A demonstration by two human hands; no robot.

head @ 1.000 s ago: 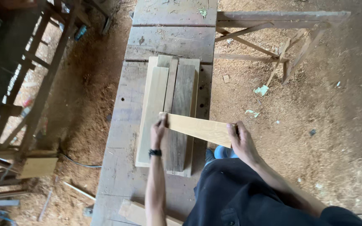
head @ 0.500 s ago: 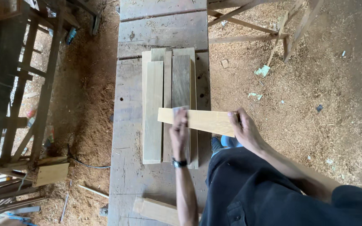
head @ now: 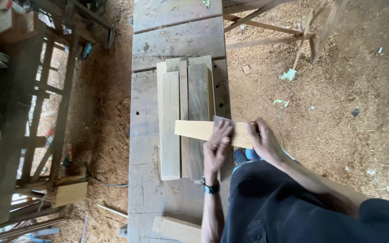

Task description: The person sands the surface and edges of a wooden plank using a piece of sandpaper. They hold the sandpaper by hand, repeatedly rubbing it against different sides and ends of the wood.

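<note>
A pale wooden plank (head: 193,129) lies crosswise over a stack of longer planks (head: 171,121) on a worn grey workbench (head: 147,117). My left hand (head: 216,146), with a black wristwatch, presses a small grey sheet (head: 224,120), which looks like sandpaper, flat onto the plank near its right half. At the bench's right edge my right hand (head: 263,141) grips the plank's right end. The two hands are close together, a few fingers' width apart. My dark clothing fills the lower right.
Sawdust covers the floor on both sides. A wooden rack (head: 32,103) with tools stands at the left, and a square wood block (head: 70,193) leans at its foot. A wooden trestle (head: 289,31) stands at the upper right. A short board (head: 176,228) lies on the bench's near end.
My left hand has slid along the crosswise plank from its left end to the right, toward my right hand. The right hand has kept its hold on the plank's end.
</note>
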